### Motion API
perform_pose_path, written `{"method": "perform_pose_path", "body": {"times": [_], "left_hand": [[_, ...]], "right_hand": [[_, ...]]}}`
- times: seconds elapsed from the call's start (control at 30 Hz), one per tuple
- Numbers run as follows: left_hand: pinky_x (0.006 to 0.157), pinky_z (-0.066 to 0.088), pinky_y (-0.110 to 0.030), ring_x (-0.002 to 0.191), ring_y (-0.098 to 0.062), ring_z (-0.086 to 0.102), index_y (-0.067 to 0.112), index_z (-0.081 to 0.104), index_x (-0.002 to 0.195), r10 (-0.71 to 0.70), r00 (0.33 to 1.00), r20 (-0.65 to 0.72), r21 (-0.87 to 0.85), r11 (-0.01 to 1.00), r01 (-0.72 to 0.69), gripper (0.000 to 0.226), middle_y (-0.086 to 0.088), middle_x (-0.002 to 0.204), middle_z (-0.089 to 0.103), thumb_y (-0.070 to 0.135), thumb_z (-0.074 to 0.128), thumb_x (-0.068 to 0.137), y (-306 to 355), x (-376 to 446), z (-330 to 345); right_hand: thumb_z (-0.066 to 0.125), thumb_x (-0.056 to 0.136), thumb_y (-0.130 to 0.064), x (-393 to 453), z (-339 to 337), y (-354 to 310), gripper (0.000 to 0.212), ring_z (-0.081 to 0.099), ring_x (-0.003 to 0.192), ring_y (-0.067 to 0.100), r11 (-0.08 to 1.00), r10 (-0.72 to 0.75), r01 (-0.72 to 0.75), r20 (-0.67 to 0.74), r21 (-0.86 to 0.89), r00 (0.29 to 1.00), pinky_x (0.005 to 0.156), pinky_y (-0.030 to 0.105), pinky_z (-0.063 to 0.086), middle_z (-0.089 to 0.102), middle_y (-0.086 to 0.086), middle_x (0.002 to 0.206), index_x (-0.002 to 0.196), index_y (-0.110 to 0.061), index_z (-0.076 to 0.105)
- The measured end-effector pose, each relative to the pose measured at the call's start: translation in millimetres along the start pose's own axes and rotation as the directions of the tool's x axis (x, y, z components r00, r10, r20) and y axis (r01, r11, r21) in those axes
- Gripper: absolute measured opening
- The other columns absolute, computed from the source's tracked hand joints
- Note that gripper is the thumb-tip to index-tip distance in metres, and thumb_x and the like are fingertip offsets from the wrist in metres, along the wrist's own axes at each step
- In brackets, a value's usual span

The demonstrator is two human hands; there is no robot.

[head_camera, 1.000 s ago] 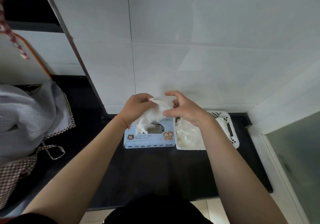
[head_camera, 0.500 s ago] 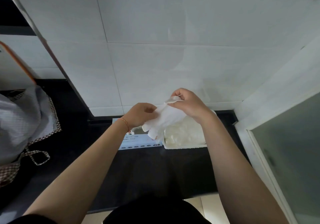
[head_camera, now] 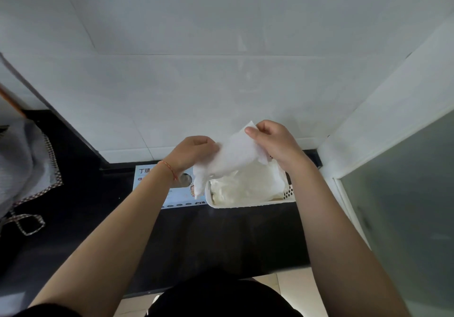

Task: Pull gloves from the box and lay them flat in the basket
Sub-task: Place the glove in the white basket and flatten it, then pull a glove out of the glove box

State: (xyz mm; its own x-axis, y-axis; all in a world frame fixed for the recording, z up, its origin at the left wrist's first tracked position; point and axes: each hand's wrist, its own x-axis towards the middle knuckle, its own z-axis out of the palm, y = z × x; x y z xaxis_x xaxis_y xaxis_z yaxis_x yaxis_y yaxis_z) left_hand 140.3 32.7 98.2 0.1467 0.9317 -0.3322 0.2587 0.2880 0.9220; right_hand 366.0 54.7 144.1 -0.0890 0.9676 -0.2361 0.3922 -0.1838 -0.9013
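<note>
A white glove is stretched between both hands above the counter. My left hand grips its left side, and my right hand pinches the cuff end higher up. The glove's fingers dangle down over the seam between box and basket. The light-blue glove box lies on the black counter, partly hidden by my left forearm. Right beside it stands the white perforated basket, holding a pile of white gloves.
A white tiled wall rises just behind the box and basket. The black counter runs toward me. A grey cloth with checked trim lies at the left. A frosted glass panel stands at the right.
The glove has come up out of the box and moved right, over the basket's left edge. Both hands spread it wider apart. The camera has swung to the right.
</note>
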Motion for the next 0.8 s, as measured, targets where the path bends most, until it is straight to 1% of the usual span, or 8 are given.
{"method": "perform_pose_path", "body": {"times": [0.1, 0.2, 0.27, 0.33, 0.4, 0.5, 0.63, 0.8], "left_hand": [[0.057, 0.042, -0.015, 0.057, -0.004, 0.051, 0.016, 0.07, 0.077, -0.005, 0.996, -0.093, 0.068, 0.998, 0.011, 0.016, 0.011, 0.063, 0.059, 0.03, 0.071, 0.086, 6, 17, 13], [0.06, 0.047, -0.019, 0.058, -0.008, 0.058, 0.018, 0.071, 0.08, 0.052, 0.989, -0.14, 0.284, 0.959, -0.01, 0.015, 0.008, 0.065, 0.064, 0.032, 0.073, 0.084, 5, 43, 28], [0.071, 0.048, -0.025, 0.076, -0.016, 0.063, 0.021, 0.07, 0.09, 0.101, 0.988, -0.114, 0.532, 0.846, -0.025, 0.011, 0.006, 0.079, 0.066, 0.031, 0.07, 0.086, -2, 62, 44], [0.083, 0.047, -0.031, 0.097, -0.022, 0.061, 0.022, 0.065, 0.109, 0.144, 0.985, -0.092, 0.725, 0.687, -0.033, 0.021, 0.002, 0.103, 0.065, 0.027, 0.065, 0.089, -14, 74, 64], [0.089, 0.043, -0.035, 0.107, -0.026, 0.057, 0.018, 0.062, 0.12, 0.239, 0.969, -0.057, 0.825, 0.558, -0.089, 0.029, -0.004, 0.118, 0.06, 0.025, 0.059, 0.092, -27, 76, 85], [0.1, 0.038, -0.039, 0.118, -0.028, 0.052, 0.016, 0.059, 0.126, 0.329, 0.944, 0.03, 0.866, 0.463, -0.189, 0.037, -0.007, 0.126, 0.057, 0.033, 0.054, 0.093, -48, 69, 116], [0.121, 0.013, -0.048, 0.146, -0.027, 0.024, 0.024, 0.039, 0.145, 0.237, 0.963, 0.126, 0.922, 0.331, -0.202, 0.067, -0.005, 0.155, 0.034, 0.062, 0.04, 0.089, -82, 55, 145], [0.12, -0.011, -0.051, 0.15, -0.024, -0.014, 0.033, 0.001, 0.156, 0.118, 0.992, 0.042, 0.961, 0.266, -0.072, 0.098, -0.001, 0.164, -0.009, 0.081, 0.011, 0.072, -99, 57, 148]], "right_hand": [[0.068, 0.091, -0.033, 8, -10, 18, 0.03, 0.048, 0.058, 0.02, 0.997, 0.069, -0.068, -0.034, 0.034, 0.997, 0.043, 0.02, 0.037, 0.055, 0.005, 0.069, 0.09, -0.004, 0.06], [0.068, 0.09, -0.029, 17, -22, 49, 0.031, 0.05, 0.065, 0.022, 0.976, 0.209, -0.205, -0.053, 0.072, 0.976, 0.052, 0.024, 0.043, 0.057, 0.01, 0.075, 0.097, 0.0, 0.062], [0.067, 0.09, -0.024, 24, -29, 78, 0.027, 0.052, 0.064, 0.019, 0.955, 0.296, -0.295, -0.058, 0.028, 0.953, 0.056, 0.026, 0.044, 0.059, 0.008, 0.076, 0.105, -0.001, 0.064], [0.062, 0.09, -0.017, 29, -33, 107, 0.019, 0.055, 0.067, 0.016, 0.929, 0.355, -0.36, -0.073, -0.088, 0.932, 0.06, 0.028, 0.046, 0.061, 0.003, 0.079, 0.105, -0.006, 0.065], [0.059, 0.089, -0.013, 34, -37, 131, 0.015, 0.06, 0.077, 0.018, 0.903, 0.389, -0.398, -0.087, -0.161, 0.917, 0.069, 0.031, 0.051, 0.064, 0.003, 0.094, 0.103, -0.011, 0.064], [0.059, 0.091, -0.012, 41, -43, 154, 0.012, 0.065, 0.091, 0.025, 0.896, 0.403, -0.406, -0.058, -0.18, 0.913, 0.083, 0.038, 0.057, 0.063, 0.008, 0.105, 0.103, -0.011, 0.061], [0.06, 0.092, -0.015, 50, -46, 162, 0.009, 0.062, 0.094, 0.023, 0.917, 0.372, -0.371, -0.02, -0.145, 0.928, 0.082, 0.036, 0.054, 0.061, 0.005, 0.103, 0.101, -0.014, 0.058], [0.055, 0.088, -0.009, 60, -50, 167, 0.008, 0.052, 0.078, 0.014, 0.929, 0.316, -0.316, -0.033, -0.193, 0.948, 0.065, 0.025, 0.044, 0.054, -0.002, 0.089, 0.096, -0.011, 0.055]]}}
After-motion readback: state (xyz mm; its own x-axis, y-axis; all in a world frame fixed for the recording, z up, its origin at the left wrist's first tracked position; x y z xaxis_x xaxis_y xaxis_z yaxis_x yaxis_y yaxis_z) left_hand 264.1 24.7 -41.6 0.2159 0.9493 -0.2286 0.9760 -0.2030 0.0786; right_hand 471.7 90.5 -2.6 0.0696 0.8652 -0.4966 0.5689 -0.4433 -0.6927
